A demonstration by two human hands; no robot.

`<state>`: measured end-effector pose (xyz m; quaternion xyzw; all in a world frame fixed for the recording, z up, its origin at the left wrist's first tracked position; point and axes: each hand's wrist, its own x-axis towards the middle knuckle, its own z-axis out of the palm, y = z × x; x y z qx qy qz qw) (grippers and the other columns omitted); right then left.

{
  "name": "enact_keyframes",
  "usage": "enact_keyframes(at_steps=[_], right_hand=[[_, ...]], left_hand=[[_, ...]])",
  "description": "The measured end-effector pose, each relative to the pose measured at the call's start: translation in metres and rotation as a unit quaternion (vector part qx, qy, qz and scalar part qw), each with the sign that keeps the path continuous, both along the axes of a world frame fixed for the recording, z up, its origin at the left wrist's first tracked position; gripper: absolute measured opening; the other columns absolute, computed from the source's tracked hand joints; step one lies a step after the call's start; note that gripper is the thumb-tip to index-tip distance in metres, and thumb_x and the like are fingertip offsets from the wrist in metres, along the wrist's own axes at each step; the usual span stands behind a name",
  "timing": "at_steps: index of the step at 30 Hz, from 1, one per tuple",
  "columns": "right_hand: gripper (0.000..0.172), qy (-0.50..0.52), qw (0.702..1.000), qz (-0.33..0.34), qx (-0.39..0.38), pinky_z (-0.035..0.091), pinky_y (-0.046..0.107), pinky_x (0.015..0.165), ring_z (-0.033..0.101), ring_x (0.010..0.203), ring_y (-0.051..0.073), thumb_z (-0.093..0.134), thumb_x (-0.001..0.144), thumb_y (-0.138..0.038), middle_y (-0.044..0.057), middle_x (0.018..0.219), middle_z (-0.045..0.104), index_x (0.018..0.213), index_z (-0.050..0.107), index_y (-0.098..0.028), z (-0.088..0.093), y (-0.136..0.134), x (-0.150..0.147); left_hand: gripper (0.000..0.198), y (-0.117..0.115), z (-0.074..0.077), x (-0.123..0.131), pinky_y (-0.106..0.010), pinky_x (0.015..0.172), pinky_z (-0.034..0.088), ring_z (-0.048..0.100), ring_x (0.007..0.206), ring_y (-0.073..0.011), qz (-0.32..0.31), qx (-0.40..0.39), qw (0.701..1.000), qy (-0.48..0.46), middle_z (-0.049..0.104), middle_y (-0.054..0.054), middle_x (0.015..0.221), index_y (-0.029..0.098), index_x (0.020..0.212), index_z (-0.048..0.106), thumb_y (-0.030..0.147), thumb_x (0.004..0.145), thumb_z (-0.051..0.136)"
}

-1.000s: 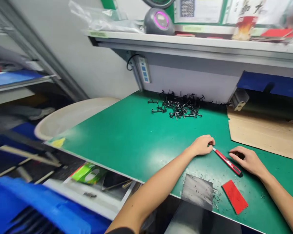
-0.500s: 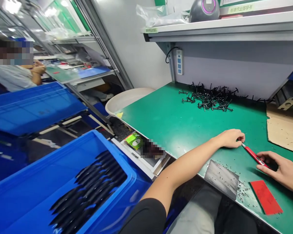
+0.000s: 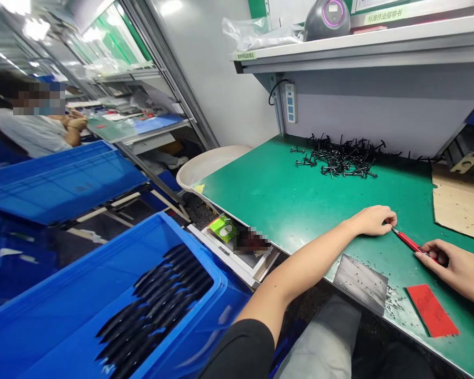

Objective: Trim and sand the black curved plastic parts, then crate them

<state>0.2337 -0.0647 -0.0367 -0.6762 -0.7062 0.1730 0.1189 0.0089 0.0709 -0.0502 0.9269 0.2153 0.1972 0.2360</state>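
Red utility knife lies slanted on the green tabletop, its front end at the left hand and its rear end under the right hand. The left fingers are curled together at the front tip, and the tip itself is hard to make out against them. The right fingers rest together over the rear end, hiding it. From this view I cannot tell whether either hand is clamped on the knife.

Just below the knife lie a red pad and a gray sheet, with tiny black bits scattered between them. Well beyond it sits a heap of black T-shaped pieces, too tangled to count. Cardboard lies to its right, cut off by the frame edge.

Far to the knife's left, past a blue crate of long black items, a person in a white top stands at another bench, hands together.
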Motion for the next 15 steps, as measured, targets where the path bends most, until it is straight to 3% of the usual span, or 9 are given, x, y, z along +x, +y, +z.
enact_keyframes(at_steps=[15], right_hand=[[0.044, 0.063, 0.992, 0.003, 0.108, 0.052, 0.041, 0.077, 0.070, 0.091, 0.033, 0.042, 0.090, -0.060, 0.010, 0.098, 0.075, 0.090, 0.069, -0.025, -0.0030, 0.0053, -0.0001]], left_hand=[[0.011, -0.0068, 0.0053, -0.0032, -0.032, 0.090, 0.044, 0.056, 0.096, -0.0196, 0.030, 0.039, 0.998, 0.043, 0.062, -0.006, 0.101, 0.018, 0.094, 0.058, 0.018, 0.093, 0.047]])
